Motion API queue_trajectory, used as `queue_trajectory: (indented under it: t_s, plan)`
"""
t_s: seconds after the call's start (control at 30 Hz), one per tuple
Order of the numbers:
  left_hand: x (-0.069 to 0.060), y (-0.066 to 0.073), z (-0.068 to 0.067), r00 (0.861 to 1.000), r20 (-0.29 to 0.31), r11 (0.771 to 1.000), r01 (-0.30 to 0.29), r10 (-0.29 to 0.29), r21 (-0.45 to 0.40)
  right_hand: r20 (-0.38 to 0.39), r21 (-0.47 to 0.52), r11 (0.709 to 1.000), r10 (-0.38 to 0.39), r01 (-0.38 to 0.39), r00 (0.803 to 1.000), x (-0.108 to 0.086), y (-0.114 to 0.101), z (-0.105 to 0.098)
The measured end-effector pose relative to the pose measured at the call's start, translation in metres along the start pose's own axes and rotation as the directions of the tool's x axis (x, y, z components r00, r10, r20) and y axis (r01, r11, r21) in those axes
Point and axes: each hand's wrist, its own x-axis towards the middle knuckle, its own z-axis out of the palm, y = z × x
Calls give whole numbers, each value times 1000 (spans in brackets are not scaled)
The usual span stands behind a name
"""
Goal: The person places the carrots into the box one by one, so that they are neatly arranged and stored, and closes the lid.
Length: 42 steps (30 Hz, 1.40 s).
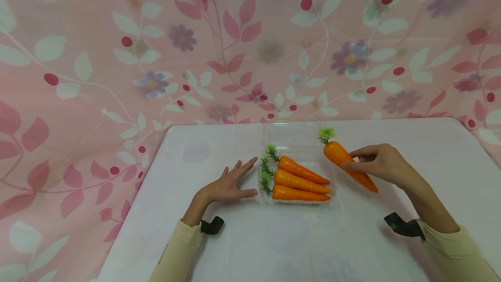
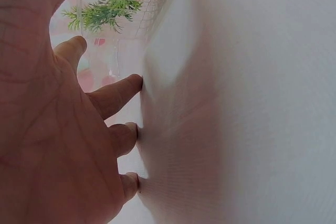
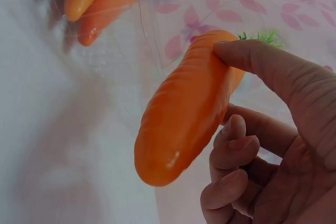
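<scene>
Clamshell box [image 1: 291,135]: thin clear plastic, glossy. Toy carrots [image 1: 300,181] inside box: smooth, shiny, plastic-looking; their leaf tufts [image 1: 266,166], fine-cut, plastic-looking. Single carrot [image 3: 178,116] right of box: glossy, shallow ridges. Table cover [image 1: 235,243] under box: matt, cloth-like. Floral curtain [image 1: 235,68] behind box: matt, cloth-like.

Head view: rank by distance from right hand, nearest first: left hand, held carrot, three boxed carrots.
1. Held carrot: pinched in the right hand, touching it.
2. Three boxed carrots: to its left, in the clear plastic container.
3. Left hand: farthest, beyond the container's left side.
</scene>
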Motion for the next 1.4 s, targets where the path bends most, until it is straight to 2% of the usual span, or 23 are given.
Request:
queue_trajectory:
  t_s: [0.67, 1.4]
  plan:
    - [-1, 0, 0, 1000, -2, 1000, -1, 1, 12, 61, 98, 993, -79, 73, 995, 7, -17, 9]
    - [0, 0, 1, 1000, 4, 1000, 7, -8, 19, 113, 144, 988, -74, 58, 991, 21, -35, 26]
